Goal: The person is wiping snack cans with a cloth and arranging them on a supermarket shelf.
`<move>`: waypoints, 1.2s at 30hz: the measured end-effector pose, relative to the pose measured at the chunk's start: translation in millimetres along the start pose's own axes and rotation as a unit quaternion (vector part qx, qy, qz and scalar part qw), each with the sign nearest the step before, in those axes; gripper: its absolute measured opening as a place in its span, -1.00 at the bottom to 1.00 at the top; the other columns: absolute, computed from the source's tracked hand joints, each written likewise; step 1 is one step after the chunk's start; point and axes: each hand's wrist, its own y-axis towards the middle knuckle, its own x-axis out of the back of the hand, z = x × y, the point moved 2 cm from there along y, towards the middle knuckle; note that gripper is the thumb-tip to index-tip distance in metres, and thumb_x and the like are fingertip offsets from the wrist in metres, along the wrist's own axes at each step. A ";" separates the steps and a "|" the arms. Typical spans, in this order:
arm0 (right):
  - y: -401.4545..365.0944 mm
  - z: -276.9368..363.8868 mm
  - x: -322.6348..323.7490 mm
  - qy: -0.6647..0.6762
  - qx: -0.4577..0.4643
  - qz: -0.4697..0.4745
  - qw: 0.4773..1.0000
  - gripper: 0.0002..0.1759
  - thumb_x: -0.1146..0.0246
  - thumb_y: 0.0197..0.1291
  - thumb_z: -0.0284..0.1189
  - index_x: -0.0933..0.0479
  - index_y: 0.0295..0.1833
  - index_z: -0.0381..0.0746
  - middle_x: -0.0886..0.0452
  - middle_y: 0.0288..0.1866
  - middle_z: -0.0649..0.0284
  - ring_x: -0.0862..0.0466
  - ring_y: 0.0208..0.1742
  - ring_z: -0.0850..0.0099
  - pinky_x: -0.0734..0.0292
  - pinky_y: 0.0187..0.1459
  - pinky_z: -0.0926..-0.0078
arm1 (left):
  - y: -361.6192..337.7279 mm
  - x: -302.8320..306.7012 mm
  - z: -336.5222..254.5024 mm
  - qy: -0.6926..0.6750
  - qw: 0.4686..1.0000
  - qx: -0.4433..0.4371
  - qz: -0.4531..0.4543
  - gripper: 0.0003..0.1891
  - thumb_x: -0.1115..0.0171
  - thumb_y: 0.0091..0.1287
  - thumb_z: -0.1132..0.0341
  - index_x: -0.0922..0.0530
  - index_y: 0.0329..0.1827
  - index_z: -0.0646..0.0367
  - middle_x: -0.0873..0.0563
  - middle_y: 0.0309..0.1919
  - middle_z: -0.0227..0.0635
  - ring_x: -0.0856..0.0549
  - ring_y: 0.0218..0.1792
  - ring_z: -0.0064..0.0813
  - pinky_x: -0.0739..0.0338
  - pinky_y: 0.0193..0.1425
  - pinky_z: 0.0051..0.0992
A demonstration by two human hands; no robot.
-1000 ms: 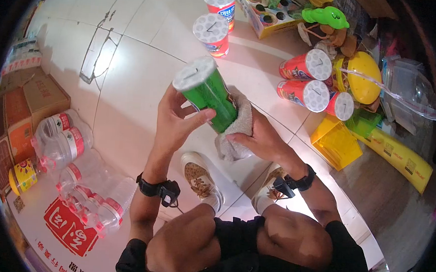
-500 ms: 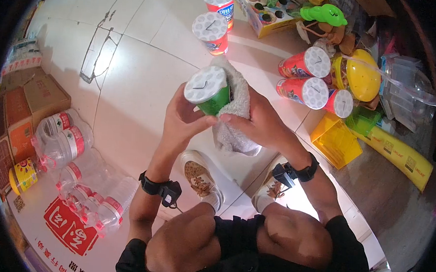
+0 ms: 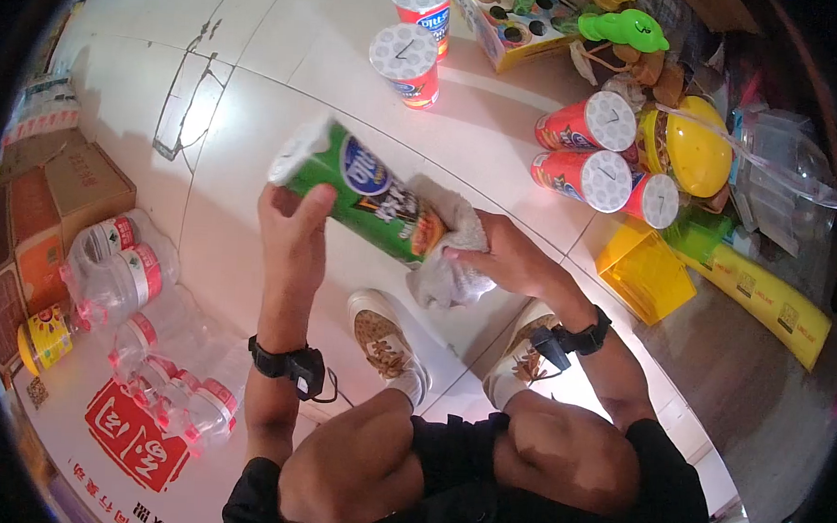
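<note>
A green chip canister [image 3: 361, 187] lies tilted nearly sideways in the air, its white lid end pointing left and up. My left hand [image 3: 292, 231] is closed around the canister near the lid, thumb across its front. At the lower right end, my right hand [image 3: 499, 256] grips a pale grey cloth [image 3: 450, 282], which is pressed against the canister's base. The cloth hides that end, and some fingers of both hands are out of sight behind the canister and cloth.
Two red canisters [image 3: 405, 62] stand on the tiled floor ahead. Several more red canisters [image 3: 584, 180] are at the right beside a yellow-lidded jar [image 3: 694, 148] and a yellow plastic bin [image 3: 645, 273]. Wrapped bottles [image 3: 143, 280] and cardboard boxes [image 3: 82, 182] sit at the left.
The green canister has swung from near upright to nearly sideways, its lid moving left and its label now showing. My left hand has moved left with it; the cloth is at its base.
</note>
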 end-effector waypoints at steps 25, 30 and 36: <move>-13.9 72.9 -21.8 -0.340 0.296 -0.087 0.888 -0.36 -0.24 0.20 -0.45 -0.37 0.42 -0.33 -0.32 0.54 0.03 -0.30 0.56 0.11 -0.35 0.42 0.20 | -8.6 -36.7 -20.2 0.586 0.761 -0.274 0.043 -0.37 -0.58 -0.15 0.48 -0.61 0.11 0.28 -0.77 -0.11 -0.16 -0.75 0.00 -0.23 -0.68 0.01 -0.34; -28.8 3.3 -5.3 0.304 0.009 -0.129 0.944 -0.54 -0.12 0.51 -0.20 -0.45 0.28 -0.33 -0.67 0.10 0.18 -0.64 0.11 0.46 -0.51 0.24 0.40 | -0.2 14.1 -9.2 0.322 0.933 -0.151 -0.063 -0.44 -0.54 0.07 0.49 -0.56 0.17 0.33 -0.74 -0.01 -0.20 -0.72 0.03 -0.41 -0.64 0.09 -0.39; -6.3 -18.1 -14.7 0.520 -0.101 -0.114 0.841 -0.40 -0.04 0.52 -0.04 -0.34 0.38 -0.30 -0.60 0.22 0.13 -0.62 0.22 0.33 -0.52 0.27 0.29 | -13.5 13.0 -14.7 0.123 0.963 -0.191 -0.148 -0.33 -0.57 0.07 0.49 -0.46 0.28 0.38 -0.67 0.09 -0.20 -0.67 0.09 -0.40 -0.55 0.22 -0.43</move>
